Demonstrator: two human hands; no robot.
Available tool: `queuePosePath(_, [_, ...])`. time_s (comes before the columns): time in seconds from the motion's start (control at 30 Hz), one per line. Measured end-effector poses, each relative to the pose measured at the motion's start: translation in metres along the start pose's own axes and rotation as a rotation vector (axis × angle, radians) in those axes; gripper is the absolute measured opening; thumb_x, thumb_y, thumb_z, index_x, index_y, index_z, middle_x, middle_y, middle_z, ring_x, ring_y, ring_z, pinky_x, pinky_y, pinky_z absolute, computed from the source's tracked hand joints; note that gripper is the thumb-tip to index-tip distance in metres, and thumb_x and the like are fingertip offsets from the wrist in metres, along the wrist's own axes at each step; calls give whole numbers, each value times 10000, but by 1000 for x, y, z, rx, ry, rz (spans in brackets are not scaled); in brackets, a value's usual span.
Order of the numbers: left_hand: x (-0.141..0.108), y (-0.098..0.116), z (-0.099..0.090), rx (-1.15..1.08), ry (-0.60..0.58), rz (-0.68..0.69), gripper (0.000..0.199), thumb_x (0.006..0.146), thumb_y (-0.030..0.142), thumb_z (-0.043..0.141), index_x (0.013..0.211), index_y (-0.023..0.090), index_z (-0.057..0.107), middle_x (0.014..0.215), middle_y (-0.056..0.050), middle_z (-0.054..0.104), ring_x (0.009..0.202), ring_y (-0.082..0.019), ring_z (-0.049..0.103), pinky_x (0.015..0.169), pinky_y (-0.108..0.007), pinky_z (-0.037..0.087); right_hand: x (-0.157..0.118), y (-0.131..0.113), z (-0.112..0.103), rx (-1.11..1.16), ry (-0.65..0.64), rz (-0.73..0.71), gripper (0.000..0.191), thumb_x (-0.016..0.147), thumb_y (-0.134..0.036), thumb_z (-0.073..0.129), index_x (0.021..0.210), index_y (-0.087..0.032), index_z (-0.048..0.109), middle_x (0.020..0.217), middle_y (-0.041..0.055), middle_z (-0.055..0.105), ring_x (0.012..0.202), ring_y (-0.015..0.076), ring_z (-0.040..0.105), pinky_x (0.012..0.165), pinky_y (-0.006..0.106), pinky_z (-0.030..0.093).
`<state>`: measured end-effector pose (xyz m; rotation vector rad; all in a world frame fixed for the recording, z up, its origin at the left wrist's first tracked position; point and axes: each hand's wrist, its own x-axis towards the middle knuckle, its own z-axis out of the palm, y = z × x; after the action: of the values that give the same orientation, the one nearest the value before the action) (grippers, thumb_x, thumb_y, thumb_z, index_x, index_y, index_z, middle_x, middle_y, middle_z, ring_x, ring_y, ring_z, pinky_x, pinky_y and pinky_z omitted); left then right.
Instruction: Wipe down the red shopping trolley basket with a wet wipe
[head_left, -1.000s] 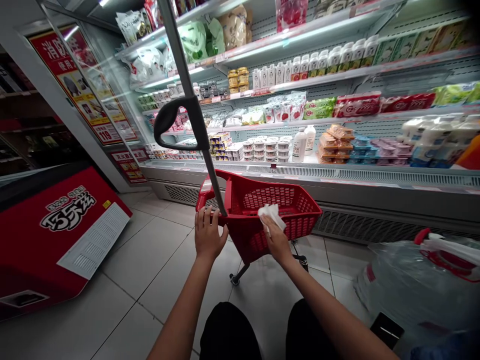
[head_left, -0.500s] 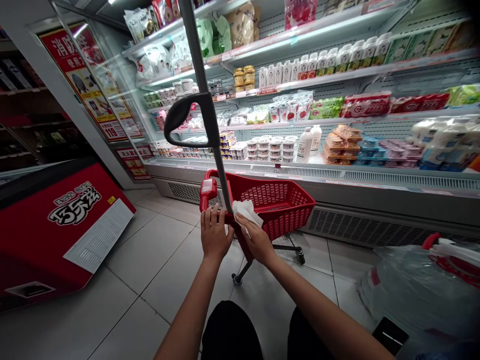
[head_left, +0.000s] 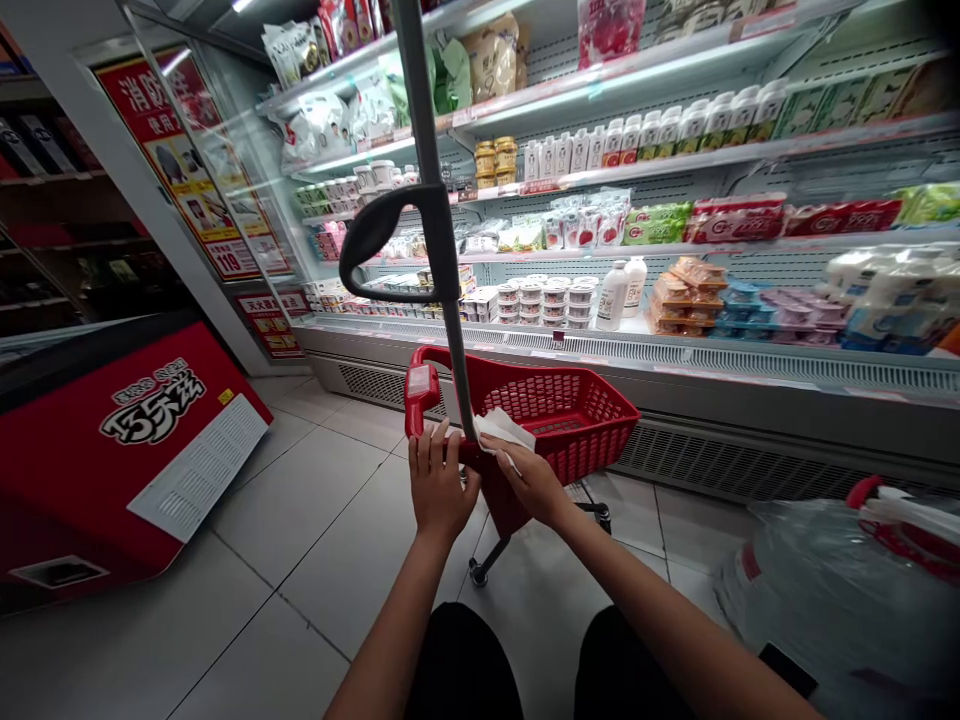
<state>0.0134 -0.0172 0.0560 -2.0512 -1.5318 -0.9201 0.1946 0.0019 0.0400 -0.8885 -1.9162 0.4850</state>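
Observation:
A red plastic shopping cart (head_left: 592, 410) with a tall grey pole (head_left: 459, 370) and a black loop handle (head_left: 375, 240) stands in front of me. My left hand (head_left: 441, 485) rests on the cart's red rim just left of the pole, its fingers bent over the edge. My right hand (head_left: 529, 480) holds a white cloth or tissue (head_left: 506, 428) against the rim, right beside the pole's base. Part of the cloth lies over the rim, and the fingers hide some of it.
A refrigerated shelf unit (head_left: 750, 370) with dairy products runs behind the cart. To the left is a red freezer (head_left: 67, 450). A large clear plastic water bottle (head_left: 810, 570) stands at the lower right, with a dark phone-like object (head_left: 787, 668) near it.
The view has shifted slightly, so cart, pole and hands appear a little further right and lower. The white cloth looks flatter and more spread out under my right hand.

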Motion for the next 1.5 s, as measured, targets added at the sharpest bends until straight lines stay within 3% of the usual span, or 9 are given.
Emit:
queuePosePath(0.37, [-16, -19, -24, -79, -25, 13, 446, 896, 187, 510, 1339, 216, 548, 1659, -83, 362, 1592, -311, 168, 1288, -591, 196, 59, 14, -10, -2, -473, -119, 459, 1085, -459, 349, 1418, -306, 625, 1417, -5, 657, 1314, 241, 611, 1155, 452, 450])
queuePosePath(0.6, [-10, -55, -35, -90, -54, 9, 290, 938, 183, 472, 1210, 199, 569, 1713, -105, 226, 1603, -319, 105, 1256, -608, 250, 92, 34, 23, -106, -428, -113, 466, 1063, -321, 365, 1439, -186, 604, 1529, 76, 550, 1455, 256, 466, 1235, 476, 336])
queuePosePath(0.7, [-9, -64, -35, -117, -64, -61, 222, 965, 353, 559, 1115, 190, 568, 1732, -140, 125, 1602, -369, 36, 1237, -624, 265, 89, 26, 35, -99, -437, -127, 476, 1073, -336, 347, 1450, -181, 595, 1512, 82, 568, 1429, 257, 498, 1220, 464, 361])
queuePosePath(0.8, [-5, -68, -29, -128, -17, -185, 427, 921, 536, 635, 1124, 171, 548, 1733, -190, -1, 1590, -422, -27, 1236, -673, 196, 77, 9, 39, -49, -508, -205, 456, 1090, -384, 339, 1444, -268, 603, 1478, 12, 608, 1377, 206, 553, 1189, 384, 406])
queuePosePath(0.93, [-1, -64, -17, -110, 70, -307, 829, 905, 571, 643, 1517, 127, 305, 1710, -258, 67, 1594, -405, -7, 1245, -697, 50, 70, -6, 47, -42, -539, -256, 434, 1079, -357, 395, 1468, -286, 574, 1492, 14, 597, 1376, 211, 554, 1163, 378, 430])
queuePosePath(1.07, [-6, -66, -9, -130, 136, -357, 1039, 922, 471, 634, 1629, 111, -37, 1683, -271, 181, 1589, -379, 123, 1258, -672, 48, 83, -1, 62, -109, -525, -250, 486, 1007, -195, 502, 1484, -274, 554, 1492, 23, 597, 1368, 200, 560, 1139, 348, 448])
queuePosePath(1.2, [-11, -79, -6, -180, 94, -357, 901, 941, 288, 567, 1646, 166, 19, 1697, -218, 188, 1584, -354, 166, 1270, -631, 133, 106, 23, 63, -226, -465, -101, 596, 931, -45, 507, 1447, -332, 589, 1487, -24, 601, 1357, 180, 570, 1117, 308, 460])
queuePosePath(1.33, [-12, -87, 0, -275, 97, -427, 936, 914, 226, 576, 1650, 161, 2, 1709, -210, 129, 1590, -383, 95, 1261, -617, 213, 127, 48, 53, -290, -347, 33, 614, 915, -20, 468, 1481, -239, 564, 1492, 86, 590, 1339, 289, 588, 1101, 448, 485])
queuePosePath(1.5, [-11, -88, 5, -284, 127, -412, 968, 883, 170, 584, 1646, 154, -12, 1689, -221, 168, 1586, -389, 108, 1263, -628, 201, 120, 29, 73, -265, -343, -44, 499, 949, -161, 573, 1435, -271, 606, 1485, 59, 602, 1381, 246, 551, 1156, 410, 439])
